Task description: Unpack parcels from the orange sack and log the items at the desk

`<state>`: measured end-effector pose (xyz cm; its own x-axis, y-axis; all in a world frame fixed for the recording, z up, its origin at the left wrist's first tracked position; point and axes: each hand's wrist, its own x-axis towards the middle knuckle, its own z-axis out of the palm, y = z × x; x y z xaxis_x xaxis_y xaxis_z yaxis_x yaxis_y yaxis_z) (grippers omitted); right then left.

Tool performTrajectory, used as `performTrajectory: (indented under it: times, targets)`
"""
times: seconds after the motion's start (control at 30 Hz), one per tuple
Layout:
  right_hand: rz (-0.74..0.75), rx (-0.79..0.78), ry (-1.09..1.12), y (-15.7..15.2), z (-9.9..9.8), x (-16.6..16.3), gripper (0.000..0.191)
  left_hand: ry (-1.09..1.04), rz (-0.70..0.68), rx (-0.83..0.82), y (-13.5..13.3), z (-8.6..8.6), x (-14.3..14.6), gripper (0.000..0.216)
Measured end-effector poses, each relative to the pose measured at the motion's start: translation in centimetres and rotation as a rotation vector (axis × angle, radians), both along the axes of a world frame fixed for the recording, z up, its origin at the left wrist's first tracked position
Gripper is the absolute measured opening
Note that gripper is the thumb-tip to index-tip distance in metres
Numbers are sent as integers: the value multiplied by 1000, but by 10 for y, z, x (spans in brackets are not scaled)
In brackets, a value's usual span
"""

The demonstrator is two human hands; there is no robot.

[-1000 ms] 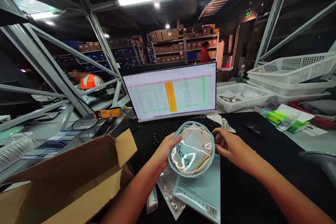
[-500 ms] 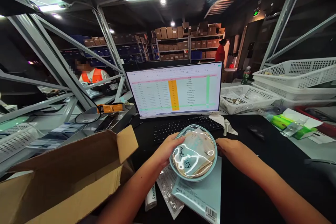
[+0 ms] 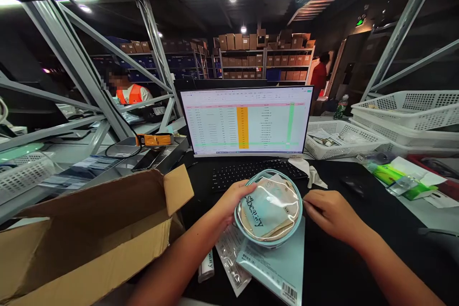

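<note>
My left hand [image 3: 238, 203] is closed on the left side of a round clear pouch [image 3: 268, 210] with a light blue rim. Through its shiny top I see beige pieces and a pale blue packet printed with "beauty". At the pouch's right rim my right hand [image 3: 328, 213] is pinched shut; the small thing between its fingertips is too hidden to name. Beneath the pouch lie a flat light blue package [image 3: 276, 272] with a barcode and a clear packet [image 3: 233, 260] with printed text. A white tube [image 3: 206, 267] rests left of them.
An open cardboard box [image 3: 89, 239] stands at the left. Behind the pouch are a black keyboard [image 3: 247, 172] and a monitor [image 3: 215, 124] showing a spreadsheet. White baskets [image 3: 344, 141], a mouse [image 3: 351, 185] and a green pack [image 3: 405, 179] are on the right. A person in an orange vest [image 3: 131, 94] sits beyond.
My view has shifted slightly, so the scene sits a little further right. The pouch is turned a bit and the packet's lettering shows more clearly. Both hands stay at its sides.
</note>
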<state>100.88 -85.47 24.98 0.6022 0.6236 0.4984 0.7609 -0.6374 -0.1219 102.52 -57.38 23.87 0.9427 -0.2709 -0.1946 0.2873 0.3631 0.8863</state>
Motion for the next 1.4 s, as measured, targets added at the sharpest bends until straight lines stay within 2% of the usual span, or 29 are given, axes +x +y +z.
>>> performTrajectory:
  times: [0.07, 0.13, 0.23, 0.37, 0.47, 0.53, 0.6, 0.67, 0.73, 0.8, 0.87, 0.93, 1.03, 1.2, 1.4]
  targets:
    - [57, 132, -50, -2, 8, -7, 24, 25, -3, -54, 0, 2, 0, 51]
    - [85, 174, -121, 1, 14, -18, 21, 57, -2, -105, -1, 5, -1, 47]
    - [123, 87, -220, 20, 12, -39, 23, 91, 23, -148, -3, 7, -3, 37]
    - [192, -57, -308, 58, -9, -65, 29, 112, 92, -157, -7, 2, -3, 28]
    - [206, -85, -203, 62, -11, -68, 29, 125, 63, -120, -8, -4, -1, 31]
    - [141, -112, 13, 39, -2, -52, 27, 123, 33, -93, -8, -6, 0, 35]
    - [-33, -89, 211, -9, 3, -20, 27, 111, 16, -74, -8, -7, -1, 38]
    - [-424, 49, 177, -71, -8, 24, 38, 91, 0, -65, -9, -7, -4, 41]
    - [-724, 93, 126, -134, -38, 68, 51, 67, -18, -56, -11, -7, -7, 44]
    - [-758, 107, 61, -183, -80, 101, 68, 45, -33, -35, -13, -7, -9, 46]
    - [-767, 109, 61, -212, -119, 119, 74, 32, -40, 3, -13, -7, -10, 48]
    - [-778, 113, 61, -223, -147, 124, 72, 17, -43, 40, -13, -8, -9, 50]
    - [-791, 102, 64, -226, -167, 125, 69, -18, -57, 81, -12, -8, -8, 51]
    - [-812, 26, 90, -233, -173, 131, 56, -13, -65, 127, -12, -7, -7, 55]
    - [-815, -34, 99, -235, -173, 130, 53, -3, -5, 74, -10, -4, -6, 53]
